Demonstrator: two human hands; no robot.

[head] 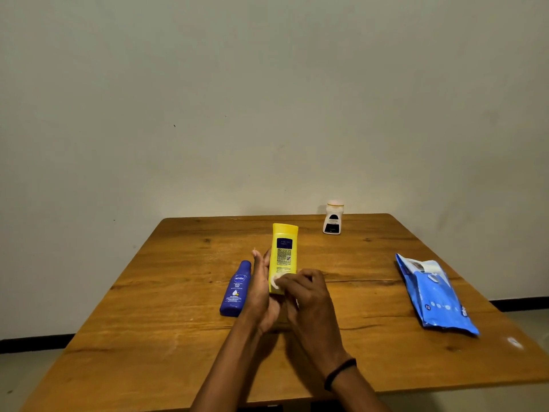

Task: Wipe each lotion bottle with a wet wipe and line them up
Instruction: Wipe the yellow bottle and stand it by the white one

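The yellow bottle (283, 248) is held above the middle of the table (148, 307), tilted away from the person with its flat end pointing toward the wall. It is bright yellow and flat-sided, and the face turned up carries a dark blue panel, a block of fine print and a small square code (the words are too small to read).

The left hand (261, 292) cradles its lower end, with the fingers lying nearly straight up the bottle's left side; the thumb is hidden. The right hand (309, 295) has its fingers curled, pinching a white wipe (277, 282) against the lower part of the label face. A dark band (340, 373) circles the right wrist.

A blue bottle (236, 289) with a white logo lies on the table just beside the left hand, its cap pointing away. A white bottle (332, 218) with a dark label stands upright near the far edge. A blue pack (435, 292) lies flat well off to the right.
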